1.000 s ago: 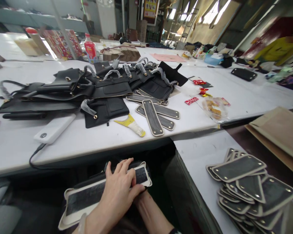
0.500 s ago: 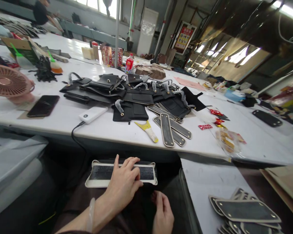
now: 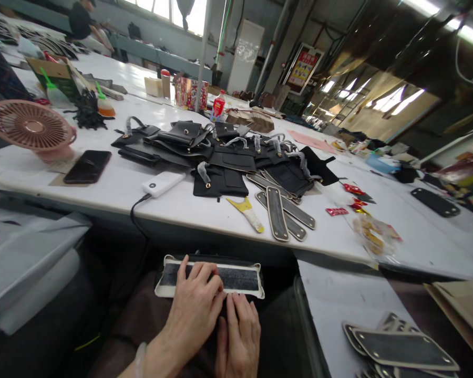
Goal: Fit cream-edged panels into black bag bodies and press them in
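Observation:
Low over my lap, beneath the table's front edge, lies a long black leather-like piece with a dark inner strip and a raised white border [image 3: 240,295]. My left hand [image 3: 195,296] rests across its middle, fingers bent, thumb and forefinger pinched at the near border. Beside it, my right hand [image 3: 241,328] has its fingers pressed together with the tips on that same near border; its thumb sits to the left, partly hidden. The fingertips of both hands almost meet. The underside of the piece is out of sight.
On the table [image 3: 205,223] are black bags [image 3: 220,181] with wrapped handles, loose strap-like panels [image 3: 277,212], a yellow-ended tool [image 3: 247,214], a white power bank [image 3: 163,184], a phone [image 3: 88,167] and a pink fan [image 3: 33,128]. More panels [image 3: 405,349] are stacked at right. A person [image 3: 84,26] sits far back.
My right hand has come up and left to the near border of the piece, beside my left hand. My left hand stays on the piece. The whole view has shifted slightly.

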